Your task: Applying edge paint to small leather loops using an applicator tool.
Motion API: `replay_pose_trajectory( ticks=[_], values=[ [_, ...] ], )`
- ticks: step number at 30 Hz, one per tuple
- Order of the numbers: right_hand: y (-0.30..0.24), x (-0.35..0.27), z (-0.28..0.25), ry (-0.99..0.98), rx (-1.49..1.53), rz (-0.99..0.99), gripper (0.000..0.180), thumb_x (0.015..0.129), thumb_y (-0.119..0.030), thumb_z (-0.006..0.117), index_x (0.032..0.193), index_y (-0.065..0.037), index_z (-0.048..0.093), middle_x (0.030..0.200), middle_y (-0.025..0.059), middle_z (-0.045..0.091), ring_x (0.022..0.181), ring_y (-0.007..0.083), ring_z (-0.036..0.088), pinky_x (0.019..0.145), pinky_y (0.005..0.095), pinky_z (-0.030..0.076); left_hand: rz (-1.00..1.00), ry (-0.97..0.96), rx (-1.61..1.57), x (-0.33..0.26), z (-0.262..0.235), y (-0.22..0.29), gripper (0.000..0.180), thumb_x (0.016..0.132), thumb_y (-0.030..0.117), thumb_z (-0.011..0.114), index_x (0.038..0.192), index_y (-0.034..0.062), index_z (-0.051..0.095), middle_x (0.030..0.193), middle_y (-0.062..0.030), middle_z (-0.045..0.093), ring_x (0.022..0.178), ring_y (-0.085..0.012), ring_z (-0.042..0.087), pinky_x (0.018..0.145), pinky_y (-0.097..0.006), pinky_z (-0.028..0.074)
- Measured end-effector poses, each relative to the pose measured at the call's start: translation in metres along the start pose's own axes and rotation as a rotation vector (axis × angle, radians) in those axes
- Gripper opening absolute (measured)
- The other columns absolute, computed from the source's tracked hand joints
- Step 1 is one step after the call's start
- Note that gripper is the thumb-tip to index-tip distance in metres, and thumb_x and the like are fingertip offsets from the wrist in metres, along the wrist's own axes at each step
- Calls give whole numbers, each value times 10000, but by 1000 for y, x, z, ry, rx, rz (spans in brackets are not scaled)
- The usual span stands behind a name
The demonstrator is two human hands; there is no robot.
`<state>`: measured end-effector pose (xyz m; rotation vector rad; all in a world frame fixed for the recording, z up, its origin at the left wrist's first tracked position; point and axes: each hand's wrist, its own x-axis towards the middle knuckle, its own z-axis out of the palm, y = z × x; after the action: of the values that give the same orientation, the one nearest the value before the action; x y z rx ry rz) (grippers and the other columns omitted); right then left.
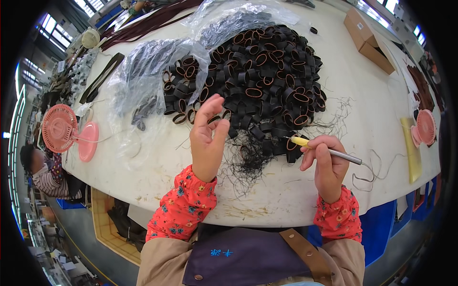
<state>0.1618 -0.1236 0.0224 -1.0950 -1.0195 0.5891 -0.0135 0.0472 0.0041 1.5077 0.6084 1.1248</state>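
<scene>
Left hand (207, 145), thumb and fingers parted, seemingly empty, beside the central heap of black loops (267, 76); right hand (329, 164) gripping a corded pen-like tool (346, 156), tip near the loops. Apparent step: choosing a loop; the next move calls for a left-hand pinch.

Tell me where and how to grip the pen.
Pinch the pen on its yellow part, behind the thin tip, coming from the near right, as the right hand does. The tip points left and the cord leaves the opposite end, so this approach probably keeps skin off the tip.
</scene>
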Motion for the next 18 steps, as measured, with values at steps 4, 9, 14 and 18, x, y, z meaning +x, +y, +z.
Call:
replay_pose_trajectory(
  ticks=[4, 9, 14, 18],
  values=[
    [-2, 1, 1, -6, 5, 0, 178, 977, -138, 461, 1019, 12, 548, 845, 88, 583, 605, 104, 571, 614, 238, 457, 290, -434, 471, -13, 15, 5, 379, 713, 82, 715, 1079, 105, 618, 1075, -73, 558, 976, -246, 515, 853, -353, 399],
    [-2, 2, 1, 9, 6, 9, 177, 977, -131, 459, 1025, 15, 546, 842, 87, 585, 616, 101, 571, 611, 233, 451, 345, -673, 758, -27, 20, -6, 359, 717, 109, 738, 1054, 100, 614, 1058, -85, 560, 939, -276, 533, 837, -364, 422],
    [-1, 3, 1, -5, 23, -8, 174, 976, -121, 457, 1032, 17, 547, 820, 85, 589, 624, 99, 571, 606, 221, 441, 236, -636, 585, -24, 19, -11, 372, 728, -6, 696, 1079, 61, 591, 1033, -97, 604, 936, -275, 596, 778, -352, 484],
    [0, 2, -1, -12, -20, -42, 171, 974, -111, 461, 1047, 17, 547, 831, 82, 595, 658, 106, 579, 633, 223, 455, -157, -530, 95, -21, 22, -2, 388, 810, -12, 663, 1181, 7, 548, 1139, -102, 615, 985, -161, 622, 823, -260, 507]
  ],
)
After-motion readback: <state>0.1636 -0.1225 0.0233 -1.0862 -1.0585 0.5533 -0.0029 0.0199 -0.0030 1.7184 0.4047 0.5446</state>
